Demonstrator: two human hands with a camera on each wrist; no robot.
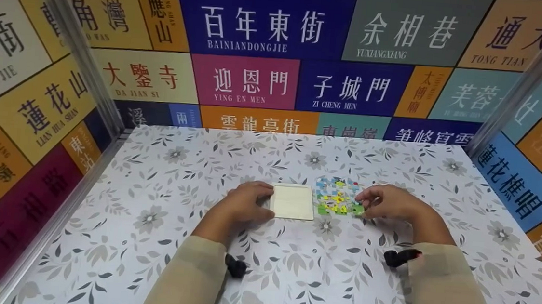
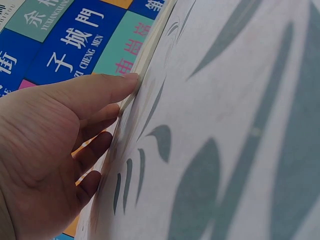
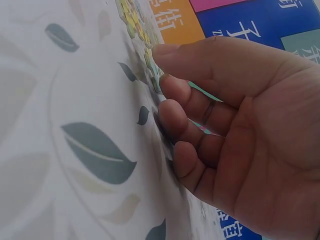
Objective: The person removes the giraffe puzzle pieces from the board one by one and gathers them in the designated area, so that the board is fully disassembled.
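A cream-white square tray [image 1: 292,202] with a raised rim lies flat on the table. My left hand [image 1: 247,202] is at its left side, the index finger near the upper corner and the thumb near the lower one; in the left wrist view the thumb of the left hand [image 2: 55,145] touches the tray's edge. Right of the tray lies a colourful jigsaw puzzle [image 1: 337,197], blue above and green below, with gaps between pieces. At its right edge rests my right hand [image 1: 390,203], thumb and index finger apart. In the right wrist view, the right hand [image 3: 240,125] has loosely bent fingers beside the puzzle's edge.
A white cloth with grey flowers and leaves covers the table [image 1: 146,258]. Panels with large Chinese street signs [image 1: 262,21] stand behind and at both sides. Clear upright posts [image 1: 80,55] rise at the table's back corners. Small black devices [image 1: 237,266] sit at both sleeves.
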